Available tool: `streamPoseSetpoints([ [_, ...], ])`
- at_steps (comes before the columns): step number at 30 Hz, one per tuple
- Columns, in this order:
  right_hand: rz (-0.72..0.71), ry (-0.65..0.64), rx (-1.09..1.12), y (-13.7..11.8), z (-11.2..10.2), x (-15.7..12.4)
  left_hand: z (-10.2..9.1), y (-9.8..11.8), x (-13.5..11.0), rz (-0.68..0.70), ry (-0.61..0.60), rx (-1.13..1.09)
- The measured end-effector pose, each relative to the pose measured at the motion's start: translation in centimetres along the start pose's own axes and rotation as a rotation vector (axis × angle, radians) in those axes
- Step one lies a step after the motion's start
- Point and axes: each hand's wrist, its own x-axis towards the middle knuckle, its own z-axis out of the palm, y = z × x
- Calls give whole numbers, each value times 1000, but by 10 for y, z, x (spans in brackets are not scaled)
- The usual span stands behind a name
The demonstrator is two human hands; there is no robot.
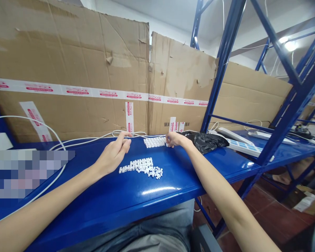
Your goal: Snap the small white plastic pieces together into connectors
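Note:
My right hand [174, 139] reaches to the right end of the back row of small white plastic parts [154, 141]. Its fingers point down and pinch together on a small white part [167, 144], mostly hidden by the fingertips. Left of this row, my left hand [117, 150] hovers over the table with its fingers loosely bent and apart, nothing visible in it. Nearer to me lies a second row of white rectangular parts [141, 163], stepped at its left end. A loose pile of tiny white pieces [154, 172] touches its front right side.
A black plastic bag [208, 141] lies right of my right hand. White cables [94, 136] run along the back below tall cardboard sheets [81, 63]. A blue metal post [223, 66] rises at the right. White panels [245, 147] lie beyond the bag on the blue table [99, 206].

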Motion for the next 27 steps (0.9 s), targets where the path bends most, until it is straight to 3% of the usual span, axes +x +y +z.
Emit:
streamPoseSetpoints([
  [14,-31,99,7,2,11,12,0,0,0,-16,-24,-13],
  [21,-70,147,3,0,8,3,0,1,0,-27,-36,-19],
  [25,-138,291,-10,-18,-3,-13,1,0,0,-35,-22,-16],
  [27,-246,345,23,-37,-4,-23,1,1,0,-42,-18,-11],
])
